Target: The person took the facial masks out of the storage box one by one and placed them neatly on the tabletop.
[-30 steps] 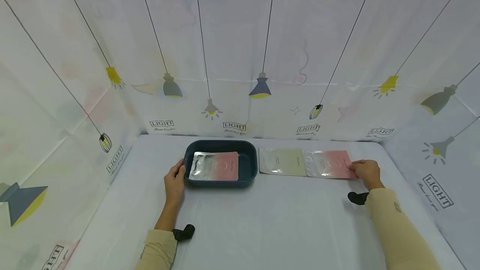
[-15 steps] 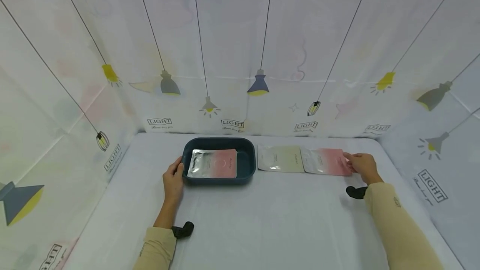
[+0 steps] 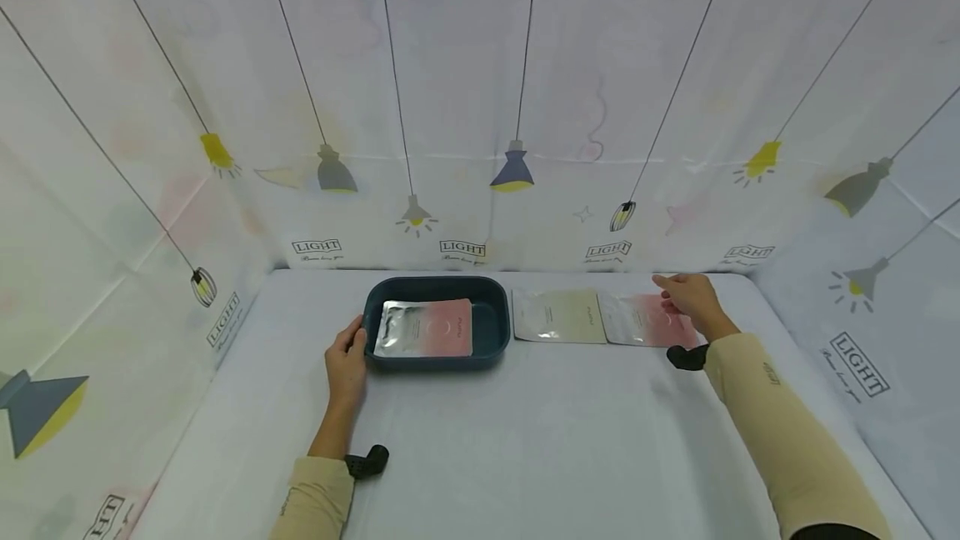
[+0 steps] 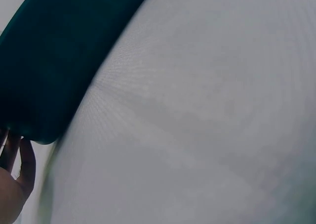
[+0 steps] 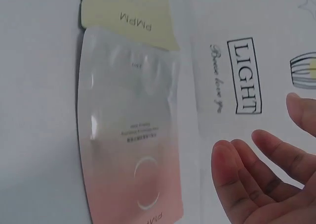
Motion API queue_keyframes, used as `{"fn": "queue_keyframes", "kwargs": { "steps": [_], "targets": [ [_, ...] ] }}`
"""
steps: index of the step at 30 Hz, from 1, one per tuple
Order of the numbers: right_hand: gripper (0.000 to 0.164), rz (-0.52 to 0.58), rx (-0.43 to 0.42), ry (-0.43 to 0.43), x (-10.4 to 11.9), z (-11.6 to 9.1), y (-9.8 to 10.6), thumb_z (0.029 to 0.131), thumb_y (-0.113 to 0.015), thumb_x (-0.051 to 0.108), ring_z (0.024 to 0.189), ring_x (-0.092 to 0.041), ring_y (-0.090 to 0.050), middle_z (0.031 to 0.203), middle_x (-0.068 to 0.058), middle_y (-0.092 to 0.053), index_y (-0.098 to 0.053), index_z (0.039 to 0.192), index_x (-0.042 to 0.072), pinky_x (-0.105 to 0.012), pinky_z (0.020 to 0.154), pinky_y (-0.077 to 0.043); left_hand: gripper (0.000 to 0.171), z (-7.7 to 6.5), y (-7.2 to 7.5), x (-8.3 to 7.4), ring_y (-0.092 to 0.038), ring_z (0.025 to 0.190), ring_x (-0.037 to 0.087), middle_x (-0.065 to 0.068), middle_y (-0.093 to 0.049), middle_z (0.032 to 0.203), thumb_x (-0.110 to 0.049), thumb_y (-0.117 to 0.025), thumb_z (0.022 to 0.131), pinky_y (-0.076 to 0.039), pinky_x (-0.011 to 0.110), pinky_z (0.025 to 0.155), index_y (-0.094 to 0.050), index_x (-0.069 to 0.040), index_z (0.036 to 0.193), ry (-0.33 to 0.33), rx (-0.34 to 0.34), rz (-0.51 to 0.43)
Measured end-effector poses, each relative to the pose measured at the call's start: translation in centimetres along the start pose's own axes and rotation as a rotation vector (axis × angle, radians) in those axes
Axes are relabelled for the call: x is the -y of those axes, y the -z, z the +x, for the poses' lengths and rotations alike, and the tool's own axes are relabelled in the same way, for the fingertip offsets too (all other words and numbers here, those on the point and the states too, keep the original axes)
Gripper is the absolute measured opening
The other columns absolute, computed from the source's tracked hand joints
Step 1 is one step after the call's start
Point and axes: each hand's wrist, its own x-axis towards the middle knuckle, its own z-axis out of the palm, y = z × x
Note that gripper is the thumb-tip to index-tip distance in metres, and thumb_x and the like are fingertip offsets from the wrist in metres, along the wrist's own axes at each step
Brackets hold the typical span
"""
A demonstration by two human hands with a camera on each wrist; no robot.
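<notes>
In the head view, a deep dark teal tray [image 3: 495,348] stands left of centre with a pink-and-silver foil sachet [image 3: 442,327] lying inside. My left hand [image 3: 347,365] rests at its left end. The left wrist view shows fingertips [image 4: 28,159] against the tray's outer wall [image 4: 54,61]. Right of the tray, a pale green sachet [image 3: 562,315] lies end to end with a second pink-and-silver sachet [image 3: 637,319]. Over the latter's right end is my right hand [image 3: 693,302]. Its fingers are loosely bent, with nothing between them in the right wrist view.
White cloth covers the table [image 3: 540,440]. Behind it and at both sides hangs a printed curtain [image 3: 465,90] with lamp drawings, close behind the tray and sachets. Each wrist wears a black camera mount [image 3: 367,462].
My right hand has left the right edge of the second pink sachet and moved up and leftward above it. The left hand and tray stay put; the head view shifts slightly.
</notes>
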Motion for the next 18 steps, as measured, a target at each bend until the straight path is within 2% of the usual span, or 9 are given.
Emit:
{"fn": "queue_keyframes", "kwargs": {
  "steps": [4,7,13,15,18],
  "targets": [
    [0.071,0.018,0.05,0.001,2.2,-0.4,-1.1,0.099,-0.046,0.05,0.111,-0.033,-0.055,0.135,-0.027,-0.048,-0.039,0.144,-0.006,-0.044,0.105,-0.046,0.039,0.7,-0.1,1.7,-0.046,0.134,0.03,0.022,-0.053,0.14,-0.013,-0.046,0.103,-0.036,-0.003,0.085,-0.051,0.003,0.138,0.006,-0.005,-0.023],
    [0.071,0.044,0.082,0.033,3.5,-1.0,-2.1,0.099,-0.046,0.049,0.118,-0.038,-0.054,0.139,-0.028,-0.047,-0.038,0.145,-0.005,-0.044,0.106,-0.045,0.04,1.1,-0.1,2.9,-0.046,0.135,0.026,0.019,-0.054,0.141,-0.019,-0.047,0.103,-0.036,0.0,0.088,-0.052,-0.002,0.139,0.008,-0.017,-0.023],
    [0.064,0.063,0.119,0.148,5.5,-2.0,-3.6,0.101,-0.046,0.044,0.118,-0.039,-0.057,0.134,-0.028,-0.051,-0.042,0.141,-0.006,-0.043,0.103,-0.048,0.04,1.1,-0.2,3.5,-0.045,0.137,0.023,0.013,-0.053,0.144,-0.023,-0.046,0.104,-0.04,0.023,0.108,-0.052,-0.007,0.14,0.017,-0.023,0.007],
    [0.062,0.066,0.132,0.179,6.2,-2.3,-4.1,0.102,-0.046,0.043,0.115,-0.038,-0.059,0.132,-0.028,-0.052,-0.044,0.14,-0.006,-0.043,0.102,-0.049,0.04,1.2,-0.2,3.5,-0.044,0.138,0.023,0.013,-0.052,0.145,-0.022,-0.045,0.104,-0.039,0.021,0.108,-0.052,-0.007,0.14,0.023,-0.019,0.005],
    [0.059,0.079,0.15,0.206,7.4,-2.7,-5.0,0.101,-0.048,0.041,0.115,-0.038,-0.06,0.131,-0.027,-0.054,-0.046,0.139,-0.004,-0.043,0.101,-0.05,0.04,1.4,-0.2,3.5,-0.044,0.138,0.024,0.016,-0.051,0.145,-0.02,-0.045,0.104,-0.037,0.007,0.099,-0.051,-0.005,0.141,0.019,-0.016,-0.016]
  ]
}}
